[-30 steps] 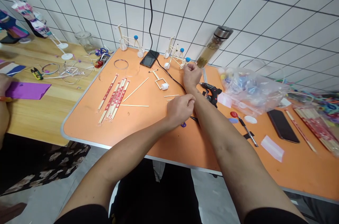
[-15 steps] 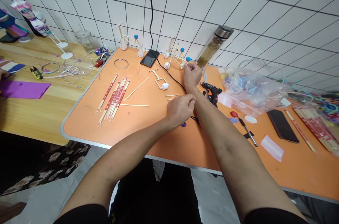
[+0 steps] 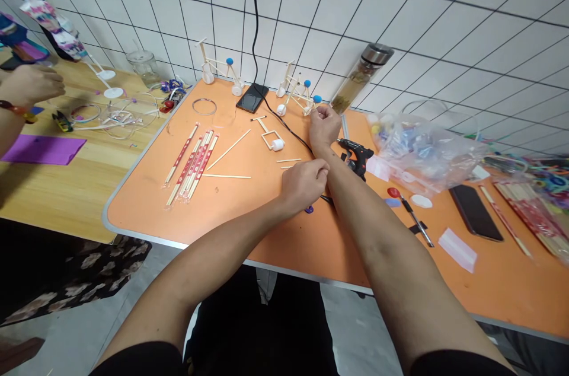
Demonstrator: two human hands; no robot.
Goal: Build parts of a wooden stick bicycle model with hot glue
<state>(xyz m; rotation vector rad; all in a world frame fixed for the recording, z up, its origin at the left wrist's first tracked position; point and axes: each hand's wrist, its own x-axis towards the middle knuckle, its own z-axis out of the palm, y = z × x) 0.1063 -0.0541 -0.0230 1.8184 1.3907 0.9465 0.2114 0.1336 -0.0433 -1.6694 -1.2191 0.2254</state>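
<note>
Co-worker's hand now raised above the purple sheet. Right hand fisted, contents hidden; left hand curled over right wrist. Apparently unfinished stick frame lies left of right hand; two built stick models stand beyond it.

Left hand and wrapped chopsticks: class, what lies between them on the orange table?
Between the left hand and the wrapped chopsticks, the head view shows two loose wooden sticks: one level, one slanting above it.

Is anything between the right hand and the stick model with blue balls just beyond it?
Nothing visible stands between them: the right hand sits just short of the wooden stick model, and the black cable runs past to the hand's left.
</note>
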